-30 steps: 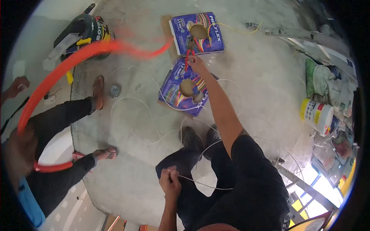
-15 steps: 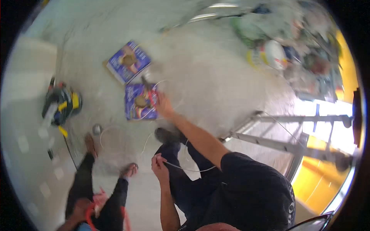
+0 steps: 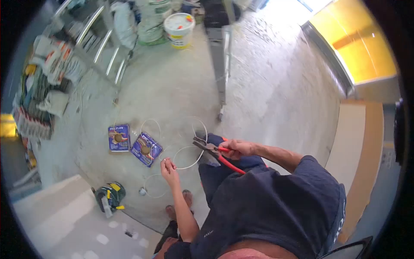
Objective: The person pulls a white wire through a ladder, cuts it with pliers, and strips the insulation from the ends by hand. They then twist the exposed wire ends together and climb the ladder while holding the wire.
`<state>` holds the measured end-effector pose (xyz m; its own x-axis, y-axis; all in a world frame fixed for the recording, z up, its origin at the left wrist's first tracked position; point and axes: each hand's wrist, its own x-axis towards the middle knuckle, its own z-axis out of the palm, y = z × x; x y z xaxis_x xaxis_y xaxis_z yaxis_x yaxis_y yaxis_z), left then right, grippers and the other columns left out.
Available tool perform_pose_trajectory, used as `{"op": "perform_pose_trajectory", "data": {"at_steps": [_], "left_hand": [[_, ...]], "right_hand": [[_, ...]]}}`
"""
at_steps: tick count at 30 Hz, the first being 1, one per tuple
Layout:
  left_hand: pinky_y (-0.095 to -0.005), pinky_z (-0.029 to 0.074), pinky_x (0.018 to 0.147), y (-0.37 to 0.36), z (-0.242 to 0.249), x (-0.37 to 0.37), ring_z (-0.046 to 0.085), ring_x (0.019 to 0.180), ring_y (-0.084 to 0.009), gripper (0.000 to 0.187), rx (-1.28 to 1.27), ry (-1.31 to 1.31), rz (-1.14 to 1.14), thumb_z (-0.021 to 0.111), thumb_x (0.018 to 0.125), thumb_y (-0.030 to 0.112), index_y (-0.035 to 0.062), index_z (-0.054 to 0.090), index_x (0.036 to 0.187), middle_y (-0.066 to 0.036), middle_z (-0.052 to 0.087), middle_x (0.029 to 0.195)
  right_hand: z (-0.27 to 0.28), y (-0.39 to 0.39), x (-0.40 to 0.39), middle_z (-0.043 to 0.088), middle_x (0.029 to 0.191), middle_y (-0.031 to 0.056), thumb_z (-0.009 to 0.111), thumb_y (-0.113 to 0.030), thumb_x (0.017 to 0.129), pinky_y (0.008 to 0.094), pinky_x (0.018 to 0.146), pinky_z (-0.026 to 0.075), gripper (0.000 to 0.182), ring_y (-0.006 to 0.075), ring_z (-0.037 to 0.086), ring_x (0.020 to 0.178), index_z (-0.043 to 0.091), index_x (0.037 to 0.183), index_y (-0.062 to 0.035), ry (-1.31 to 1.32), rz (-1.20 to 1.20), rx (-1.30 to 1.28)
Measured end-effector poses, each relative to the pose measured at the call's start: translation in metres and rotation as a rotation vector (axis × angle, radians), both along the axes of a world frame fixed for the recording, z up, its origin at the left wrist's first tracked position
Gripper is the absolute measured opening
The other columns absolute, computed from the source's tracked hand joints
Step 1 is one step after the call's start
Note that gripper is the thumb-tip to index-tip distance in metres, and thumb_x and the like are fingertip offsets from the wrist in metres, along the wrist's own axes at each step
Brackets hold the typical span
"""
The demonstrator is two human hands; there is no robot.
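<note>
My left hand [image 3: 169, 166] pinches a thin white cable [image 3: 189, 166], which curves up to the right in a loop. Red-handled pliers [image 3: 225, 160] are in my right hand [image 3: 240, 148], gripped by one handle, while the other handle spreads away below it. Their dark jaws are parted beside the cable, above my knees; contact with it is unclear. More loops of white cable hang or lie around both hands. Beyond my left hand, two blue boxes [image 3: 119, 138] [image 3: 146, 149] with round openings rest on the floor.
Metal ladders [image 3: 100, 52] [image 3: 217, 71] stand ahead. A white bucket [image 3: 179, 29] is near bags at the back. At lower left sits a dark green and yellow container [image 3: 110, 197]. Another person's feet [image 3: 179, 205] are beside my left forearm. Large boards [image 3: 355, 159] stand at right.
The view has swung round to the right. My right hand has brought the pliers back from over the boxes to the cable near my knees. My left hand still holds the cable.
</note>
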<state>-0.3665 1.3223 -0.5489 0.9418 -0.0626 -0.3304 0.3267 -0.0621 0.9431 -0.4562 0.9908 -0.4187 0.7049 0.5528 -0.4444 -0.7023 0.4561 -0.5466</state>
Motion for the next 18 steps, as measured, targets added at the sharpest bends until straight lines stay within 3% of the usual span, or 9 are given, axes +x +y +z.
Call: {"op": "perform_pose_trajectory", "data": {"at_steps": [1, 3, 4, 7, 9, 12, 13, 15, 18], "left_hand": [[-0.0247, 0.045, 0.064, -0.014, 0.019, -0.004, 0.051, 0.071, -0.0098, 0.020, 0.069, -0.049, -0.098, 0.049, 0.104, 0.018, 0.0007, 0.059, 0.104, -0.001, 0.052, 0.079], [-0.0242, 0.043, 0.062, -0.048, 0.056, -0.008, 0.051, 0.070, -0.0093, 0.021, 0.163, -0.107, -0.234, 0.050, 0.104, 0.018, 0.0003, 0.061, 0.104, -0.001, 0.055, 0.079], [-0.0243, 0.042, 0.062, -0.070, 0.074, -0.016, 0.051, 0.070, -0.0088, 0.021, 0.213, -0.213, -0.299, 0.051, 0.104, 0.018, 0.0006, 0.063, 0.105, -0.001, 0.057, 0.080], [-0.0228, 0.039, 0.061, -0.151, 0.135, -0.036, 0.046, 0.069, -0.0059, 0.020, 0.281, -0.382, -0.453, 0.054, 0.103, 0.018, 0.0008, 0.065, 0.104, 0.000, 0.058, 0.082], [-0.0211, 0.037, 0.061, -0.208, 0.184, -0.056, 0.041, 0.069, -0.0036, 0.019, 0.317, -0.425, -0.549, 0.056, 0.102, 0.017, 0.0008, 0.065, 0.103, 0.001, 0.056, 0.081], [-0.0211, 0.039, 0.065, -0.307, 0.217, -0.088, 0.044, 0.071, -0.0045, 0.020, 0.422, -0.268, -0.725, 0.056, 0.102, 0.018, 0.0003, 0.066, 0.103, 0.002, 0.056, 0.080], [-0.0214, 0.040, 0.066, -0.344, 0.213, -0.095, 0.046, 0.073, -0.0046, 0.021, 0.391, -0.264, -0.747, 0.056, 0.102, 0.019, 0.0001, 0.066, 0.103, 0.002, 0.057, 0.080], [-0.0217, 0.041, 0.067, -0.421, 0.205, -0.109, 0.047, 0.074, -0.0046, 0.022, 0.380, -0.281, -0.775, 0.057, 0.102, 0.020, -0.0001, 0.066, 0.102, 0.002, 0.058, 0.081], [-0.0214, 0.035, 0.058, -0.524, 0.210, -0.121, 0.042, 0.067, -0.0031, 0.025, 0.284, -0.222, -0.783, 0.057, 0.102, 0.023, 0.0005, 0.067, 0.099, 0.004, 0.056, 0.076]], "right_hand": [[0.010, -0.007, -0.026, 0.036, 0.073, -0.0097, 0.052, -0.064, 0.093, 0.0200, 0.050, 0.024, 0.055, 0.0024, 0.031, 0.060, 0.059, 0.104, -0.0100, -0.006, -0.043, 0.020], [0.024, -0.021, -0.071, 0.036, 0.070, -0.0092, 0.042, -0.042, 0.100, 0.0196, 0.043, 0.019, 0.041, 0.0013, 0.029, 0.054, 0.057, 0.114, -0.0063, -0.078, -0.201, 0.162], [0.040, -0.032, -0.083, 0.037, 0.071, -0.0090, 0.047, -0.019, 0.091, 0.0194, 0.045, 0.022, 0.025, 0.0019, 0.031, 0.054, 0.057, 0.109, -0.0065, -0.089, -0.190, 0.116], [0.079, -0.075, -0.119, 0.039, 0.073, -0.0088, 0.052, -0.006, 0.079, 0.0181, 0.047, 0.024, 0.028, 0.0020, 0.032, 0.055, 0.056, 0.107, -0.0054, 0.021, -0.281, 0.284], [0.087, -0.110, -0.136, 0.042, 0.076, -0.0082, 0.059, -0.008, 0.079, 0.0189, 0.051, 0.027, 0.026, 0.0025, 0.036, 0.060, 0.056, 0.105, -0.0053, -0.052, -0.304, 0.210], [0.064, -0.173, -0.170, 0.047, 0.082, -0.0064, 0.081, -0.035, 0.079, 0.0202, 0.063, 0.033, 0.045, 0.0039, 0.043, 0.074, 0.055, 0.103, -0.0070, -0.414, -0.465, 0.174], [0.071, -0.208, -0.179, 0.047, 0.082, -0.0064, 0.081, -0.035, 0.079, 0.0202, 0.063, 0.033, 0.045, 0.0039, 0.043, 0.074, 0.055, 0.103, -0.0070, -0.438, -0.477, 0.181], [0.087, -0.280, -0.198, 0.048, 0.085, -0.0060, 0.086, -0.034, 0.075, 0.0219, 0.068, 0.035, 0.051, 0.0054, 0.044, 0.079, 0.056, 0.106, -0.0065, -0.341, -0.437, -0.186], [0.096, -0.357, -0.222, 0.052, 0.089, -0.0037, 0.070, -0.023, 0.089, 0.0249, 0.077, 0.038, 0.024, 0.0078, 0.047, 0.083, 0.057, 0.100, -0.0068, -0.310, -0.507, -0.302]]}}
